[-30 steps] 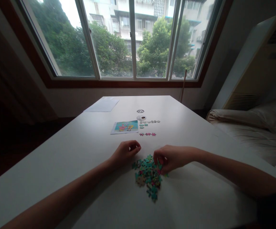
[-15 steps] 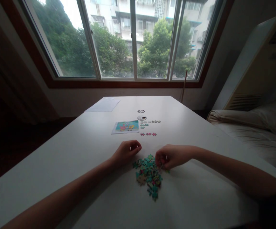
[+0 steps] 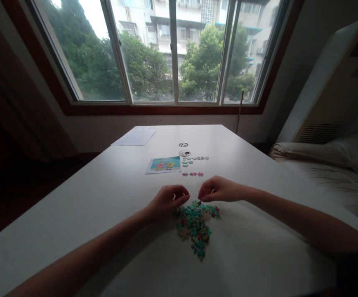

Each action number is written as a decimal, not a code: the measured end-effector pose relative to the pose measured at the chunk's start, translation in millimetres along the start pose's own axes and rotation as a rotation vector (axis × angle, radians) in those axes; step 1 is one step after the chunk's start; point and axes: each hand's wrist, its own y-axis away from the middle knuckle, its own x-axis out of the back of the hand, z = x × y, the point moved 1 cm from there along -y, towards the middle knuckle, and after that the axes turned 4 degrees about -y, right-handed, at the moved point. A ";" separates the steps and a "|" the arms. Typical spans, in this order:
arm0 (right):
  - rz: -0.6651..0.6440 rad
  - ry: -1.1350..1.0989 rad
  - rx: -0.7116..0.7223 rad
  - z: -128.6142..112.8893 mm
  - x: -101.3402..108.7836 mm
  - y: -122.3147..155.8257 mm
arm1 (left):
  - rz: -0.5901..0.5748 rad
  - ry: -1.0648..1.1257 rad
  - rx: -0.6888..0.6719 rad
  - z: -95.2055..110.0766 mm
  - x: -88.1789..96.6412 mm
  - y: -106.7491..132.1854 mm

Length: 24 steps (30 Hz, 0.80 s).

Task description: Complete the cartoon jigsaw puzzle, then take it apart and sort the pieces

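Two bare hands are seen, L hand (image 3: 169, 199) and R hand (image 3: 220, 189), both slightly built, w/ slender fingers (image 3: 180, 189) and narrow wrists (image 3: 148, 212). L forearm (image 3: 86, 251) is left uncovered as far as the bottom edge of the view, long & smooth in outline, gradually thickened twd the elbow end. R forearm (image 3: 290, 216) is likewise uncovered, tapered twd the wrist, until it is met by a dark sleeve (image 3: 356, 270) nr the lower R corner. The sleeve is cropped by the frame; its colour, poss. black or navy, can't be pinned down in such dim light.
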 end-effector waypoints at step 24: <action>0.517 0.298 0.250 -0.3 -17.2 0.1 | 0.096 0.359 0.170 8.4 -3.4 -2.1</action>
